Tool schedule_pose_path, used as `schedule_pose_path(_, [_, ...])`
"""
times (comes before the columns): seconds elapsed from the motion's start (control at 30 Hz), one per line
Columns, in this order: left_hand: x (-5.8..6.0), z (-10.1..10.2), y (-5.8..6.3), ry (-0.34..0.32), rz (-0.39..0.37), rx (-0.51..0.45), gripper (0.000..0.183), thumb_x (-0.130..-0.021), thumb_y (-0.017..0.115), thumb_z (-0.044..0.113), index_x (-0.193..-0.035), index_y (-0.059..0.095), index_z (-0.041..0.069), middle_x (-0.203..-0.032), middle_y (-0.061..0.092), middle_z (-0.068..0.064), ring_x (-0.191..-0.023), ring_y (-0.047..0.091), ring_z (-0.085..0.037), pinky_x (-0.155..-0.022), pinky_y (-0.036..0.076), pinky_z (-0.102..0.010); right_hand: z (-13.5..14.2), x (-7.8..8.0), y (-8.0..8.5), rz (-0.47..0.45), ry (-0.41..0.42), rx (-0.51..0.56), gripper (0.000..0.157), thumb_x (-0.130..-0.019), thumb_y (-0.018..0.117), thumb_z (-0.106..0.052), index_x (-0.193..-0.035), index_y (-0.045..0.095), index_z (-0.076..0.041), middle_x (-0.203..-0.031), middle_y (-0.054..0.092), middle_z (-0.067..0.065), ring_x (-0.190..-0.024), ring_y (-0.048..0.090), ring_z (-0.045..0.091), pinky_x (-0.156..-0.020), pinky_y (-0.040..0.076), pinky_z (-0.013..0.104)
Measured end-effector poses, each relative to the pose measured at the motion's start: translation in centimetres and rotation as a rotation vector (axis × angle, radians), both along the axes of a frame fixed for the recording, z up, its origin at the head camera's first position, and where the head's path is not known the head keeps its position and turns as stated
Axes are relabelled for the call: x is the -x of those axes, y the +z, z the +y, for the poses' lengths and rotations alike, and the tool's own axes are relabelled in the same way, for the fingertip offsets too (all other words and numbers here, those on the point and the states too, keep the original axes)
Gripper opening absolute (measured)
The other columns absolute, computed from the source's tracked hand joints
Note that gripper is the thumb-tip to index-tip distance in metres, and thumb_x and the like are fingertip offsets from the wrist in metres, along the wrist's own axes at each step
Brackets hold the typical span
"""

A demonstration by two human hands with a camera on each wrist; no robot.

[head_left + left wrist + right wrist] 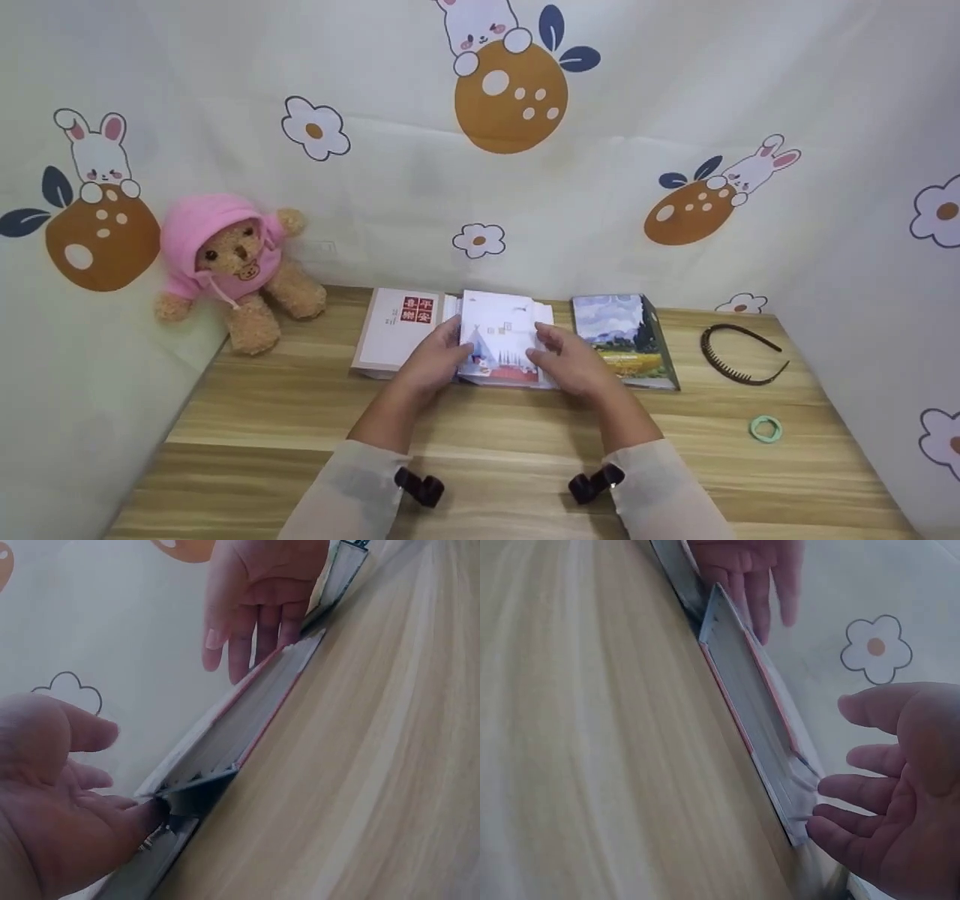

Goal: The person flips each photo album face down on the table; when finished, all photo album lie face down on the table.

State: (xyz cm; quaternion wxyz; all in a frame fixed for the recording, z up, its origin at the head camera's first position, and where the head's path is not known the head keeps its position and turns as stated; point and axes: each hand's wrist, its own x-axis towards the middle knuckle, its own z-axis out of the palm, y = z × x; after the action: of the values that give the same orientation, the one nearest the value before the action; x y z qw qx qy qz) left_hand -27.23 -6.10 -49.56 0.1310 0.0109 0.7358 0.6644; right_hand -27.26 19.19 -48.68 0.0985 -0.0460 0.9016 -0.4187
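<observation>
A thick notebook with a pale cover, a drawn tent and a pink strip lies on the table between both hands. My left hand is at its left edge, thumb near the cover; the left wrist view shows its fingertips at the dark spine side. On the opposite side, my right hand has its fingertips right at the edge, where pages stick out past the cover. Its fingers are spread and loosely bent in the right wrist view. Neither hand curls round the notebook.
Left of the notebook lies a beige book with red squares. A book with a landscape painting lies right. Farther right are a brown toothed headband and a mint-green ring. A teddy bear in a pink hoodie leans against the patterned curtain.
</observation>
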Motion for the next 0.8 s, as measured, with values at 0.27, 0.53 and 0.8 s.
schedule_pose_path(0.27, [0.1,0.2,-0.4,-0.043,0.019,-0.011,0.079,-0.099,0.055,-0.007,-0.170,0.021,0.000,-0.177,0.025,-0.021,-0.165,0.024,-0.036,-0.135,0.025,-0.048,-0.6,-0.2,-0.2,-0.007,0.010,-0.025,0.067,-0.103,0.067,-0.038,-0.164,0.045,-0.021,-0.171,0.044,0.012,-0.162,0.035,0.036,-0.134,0.027,0.057])
schedule_pose_path(0.53, [-0.2,0.5,1.1,0.012,0.004,-0.229,0.065,-0.107,0.057,0.012,-0.168,0.037,0.025,-0.180,0.021,-0.003,-0.155,0.045,-0.031,-0.125,0.046,-0.050,-1.1,-0.6,0.4,0.003,0.049,0.076,0.055,-0.105,0.066,-0.034,-0.157,0.057,-0.018,-0.162,0.056,0.010,-0.150,0.052,0.032,-0.128,0.039,0.055])
schedule_pose_path(0.8, [-1.4,1.6,3.5,-0.040,0.144,-0.274,0.060,-0.110,0.057,0.018,-0.167,0.038,0.020,-0.181,0.022,-0.004,-0.160,0.040,-0.032,-0.128,0.041,-0.050,-2.0,-1.7,2.5,0.026,0.085,0.141,0.048,-0.108,0.062,-0.042,-0.153,0.061,-0.026,-0.162,0.057,0.004,-0.147,0.056,0.031,-0.126,0.042,0.058])
